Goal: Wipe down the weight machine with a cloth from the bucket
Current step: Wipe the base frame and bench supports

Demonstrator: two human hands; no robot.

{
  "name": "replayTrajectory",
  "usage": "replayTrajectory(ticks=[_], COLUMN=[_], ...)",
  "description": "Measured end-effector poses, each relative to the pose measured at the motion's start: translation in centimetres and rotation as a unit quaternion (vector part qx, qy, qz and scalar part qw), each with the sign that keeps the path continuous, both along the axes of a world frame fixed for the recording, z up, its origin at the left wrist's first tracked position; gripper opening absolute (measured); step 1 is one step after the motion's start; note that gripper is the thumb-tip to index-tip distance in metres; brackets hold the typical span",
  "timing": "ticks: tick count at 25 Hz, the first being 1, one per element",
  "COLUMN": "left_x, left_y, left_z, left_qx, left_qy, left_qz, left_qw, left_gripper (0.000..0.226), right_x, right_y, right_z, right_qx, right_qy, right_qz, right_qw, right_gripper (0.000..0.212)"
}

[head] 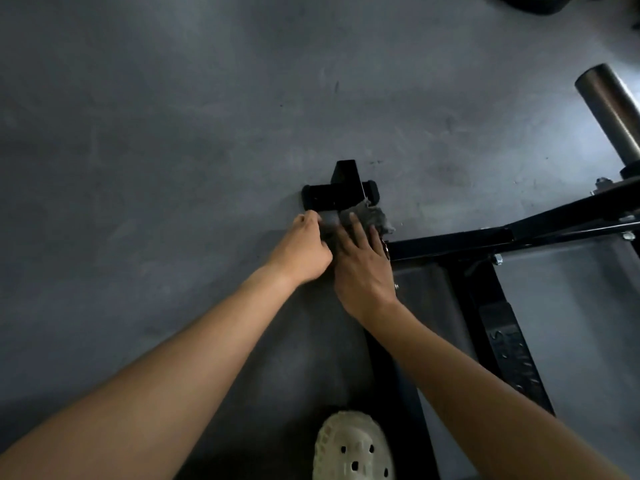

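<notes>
A grey cloth [375, 216] lies over the low black foot of the weight machine [341, 195], which ends in a short black crossbar on the floor. My right hand [363, 268] lies flat on the cloth with straight fingers and presses it onto the frame. My left hand [304, 251] sits just left of it, its fingers curled round the cloth's left edge and the bar under it. The machine's black frame [485, 240] runs from the hands toward the right. No bucket shows in the view.
A steel weight-plate sleeve [609, 109] sticks up at the right edge. A black frame beam [502, 341] runs down toward the lower right. My white perforated shoe [353, 448] stands at the bottom middle. Grey concrete floor [173, 133] spreads to the left and far side.
</notes>
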State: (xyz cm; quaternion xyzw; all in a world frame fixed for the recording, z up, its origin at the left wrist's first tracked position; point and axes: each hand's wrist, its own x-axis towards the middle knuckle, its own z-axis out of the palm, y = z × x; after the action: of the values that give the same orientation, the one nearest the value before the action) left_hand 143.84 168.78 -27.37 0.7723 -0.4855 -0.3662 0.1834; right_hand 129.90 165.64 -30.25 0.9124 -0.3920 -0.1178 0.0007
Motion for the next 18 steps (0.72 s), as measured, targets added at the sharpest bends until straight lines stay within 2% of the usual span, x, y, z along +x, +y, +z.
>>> replayTrajectory(ticks=[5,7,10,14,18], left_x=[0.3,0.4,0.6,0.7,0.4], left_y=[0.5,0.4,0.3,0.1,-0.4], left_z=[-0.3,-0.2,-0.2,-0.4,-0.5], left_qx=[0.025,0.033,0.022,0.007,0.022], left_qy=[0.002,0.006,0.017,0.024,0.023], left_qz=[-0.013,-0.019,-0.015,-0.024,-0.003], left_qw=[1.0,0.999,0.999,0.999,0.999], left_gripper=[0.044,0.043,0.041,0.046,0.042], right_x=[3.7,6.0,6.7,3.8,6.5], right_y=[-6.8,-8.3,-6.2,-4.9,-9.2], right_z=[0.8,1.3,1.4,0.3,0.4], right_qx=[-0.013,-0.003,0.013,0.015,0.096], right_qy=[0.078,0.09,0.095,0.074,-0.026], right_qz=[0.032,-0.007,-0.056,-0.02,-0.08], right_qw=[0.996,0.996,0.994,0.997,0.992], right_gripper=[0.06,0.056,0.051,0.065,0.066])
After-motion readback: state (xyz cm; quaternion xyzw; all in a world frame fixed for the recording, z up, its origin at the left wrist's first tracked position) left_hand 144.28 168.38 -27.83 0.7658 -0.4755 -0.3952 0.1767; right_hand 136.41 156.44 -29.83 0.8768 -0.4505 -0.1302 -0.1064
